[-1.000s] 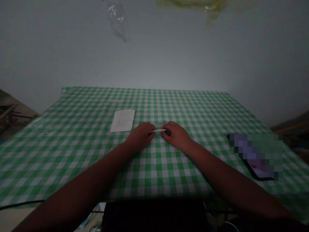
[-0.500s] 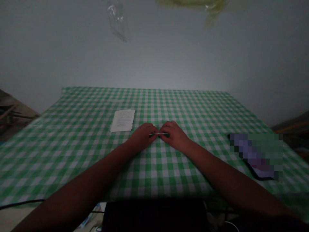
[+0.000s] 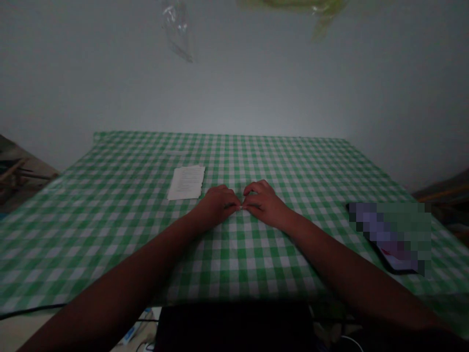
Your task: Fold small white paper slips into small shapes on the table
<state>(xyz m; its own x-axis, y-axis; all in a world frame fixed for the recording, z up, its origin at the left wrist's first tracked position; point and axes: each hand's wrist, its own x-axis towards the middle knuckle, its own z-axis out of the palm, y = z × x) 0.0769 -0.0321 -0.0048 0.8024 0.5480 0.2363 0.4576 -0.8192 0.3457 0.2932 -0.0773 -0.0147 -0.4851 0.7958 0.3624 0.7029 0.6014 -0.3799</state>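
Note:
My left hand (image 3: 217, 204) and my right hand (image 3: 264, 202) rest close together on the green-and-white checked tablecloth (image 3: 293, 166) in the middle of the table. Both have their fingers curled and pinched, fingertips almost touching. Between them only a sliver of a small white thin object (image 3: 241, 208) shows; the fingers hide most of it. A white paper sheet (image 3: 186, 182) with faint print lies flat just left of and beyond my left hand.
A dark phone-like slab (image 3: 394, 239), partly pixelated, lies at the right side of the table. A black object (image 3: 234, 327) sits at the near edge below my arms, with cables beside it. A pale wall stands behind the table.
My hands have drawn together. The white thin object, about a finger's length visible between them a second ago, is now almost fully hidden by the fingertips.

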